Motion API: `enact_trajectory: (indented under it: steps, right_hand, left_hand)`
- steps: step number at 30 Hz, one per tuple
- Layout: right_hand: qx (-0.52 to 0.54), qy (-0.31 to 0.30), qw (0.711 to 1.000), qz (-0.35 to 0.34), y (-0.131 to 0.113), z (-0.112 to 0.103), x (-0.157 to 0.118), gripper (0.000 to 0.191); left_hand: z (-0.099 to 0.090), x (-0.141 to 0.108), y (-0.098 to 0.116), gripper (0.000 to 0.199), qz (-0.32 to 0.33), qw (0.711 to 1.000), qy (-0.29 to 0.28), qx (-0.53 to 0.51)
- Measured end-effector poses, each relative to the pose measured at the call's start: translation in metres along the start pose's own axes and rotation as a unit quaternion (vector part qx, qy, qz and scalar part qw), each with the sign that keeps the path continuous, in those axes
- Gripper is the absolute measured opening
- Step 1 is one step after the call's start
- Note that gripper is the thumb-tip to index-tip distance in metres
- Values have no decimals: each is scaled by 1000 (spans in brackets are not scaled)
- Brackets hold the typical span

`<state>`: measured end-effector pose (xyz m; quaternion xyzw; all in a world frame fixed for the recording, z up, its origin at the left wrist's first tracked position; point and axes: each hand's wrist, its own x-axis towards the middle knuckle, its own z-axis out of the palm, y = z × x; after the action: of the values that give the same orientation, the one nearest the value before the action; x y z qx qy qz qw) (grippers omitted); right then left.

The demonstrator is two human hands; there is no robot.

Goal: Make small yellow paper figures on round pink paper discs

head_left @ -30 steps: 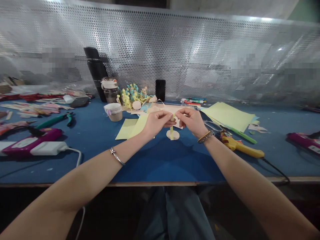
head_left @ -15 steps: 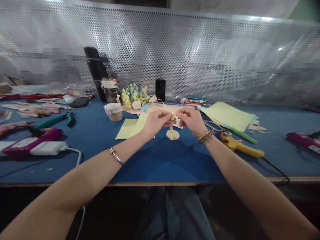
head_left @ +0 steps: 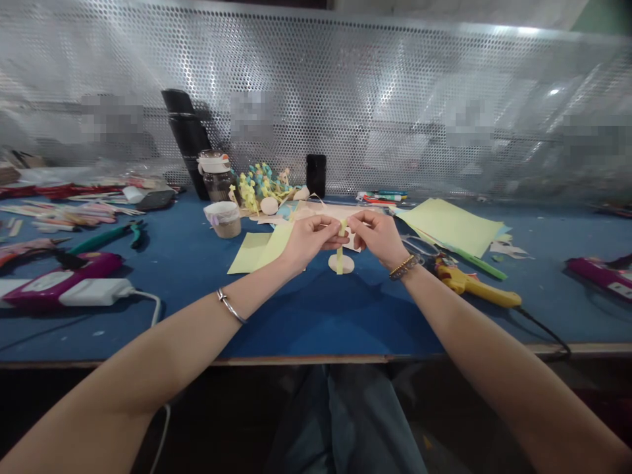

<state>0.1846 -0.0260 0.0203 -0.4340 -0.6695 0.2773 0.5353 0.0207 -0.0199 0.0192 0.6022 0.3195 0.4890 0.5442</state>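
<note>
A narrow yellow paper strip [head_left: 340, 259] hangs down from between my two hands. My left hand [head_left: 316, 238] is closed, pinching the strip near its top. From the other side, the closed fingertips of my right hand [head_left: 374, 236] press on the strip's upper end, which looks folded or curled; the detail is too small to tell. Behind the strip's lower end, a pale round disc [head_left: 348, 264] lies on the blue table. Yellow paper sheets [head_left: 251, 253] lie partly behind my left hand. Close to my right wrist are scissors [head_left: 419, 246], partly hidden.
A yellow glue gun [head_left: 478, 288] and a green pen-like tool [head_left: 481, 264] lie right, beside a yellow paper stack [head_left: 451, 224]. At left stand a lined cup [head_left: 224, 220], a jar [head_left: 217, 178] and a black bottle [head_left: 185, 138]. A phone [head_left: 316, 175] leans on the mesh panel.
My right fingertips have shifted slightly at the strip's top, and the hanging strip has turned a little. Both hands stay nearly in place. The view has moved slightly.
</note>
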Motion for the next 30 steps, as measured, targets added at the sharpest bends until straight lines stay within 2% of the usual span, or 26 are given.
enact_trajectory:
  steps: [13,22,26,30]
  right_hand:
    - [-23,-6,1000,-7,-3,0,-2,21]
    - [-14,-16,1000,3,-2,-1,-1,25]
    - [22,-9,1000,5,0,-2,1,27]
    - [12,-23,1000,14,-1,-3,0,23]
  left_hand:
    - [2,-3,4,22,-18,1000,0,4]
    - [-2,0,2,23,15,996,32,82]
    - [-4,1,0,22,27,995,39,88]
    - [-5,2,0,21,31,995,44,89]
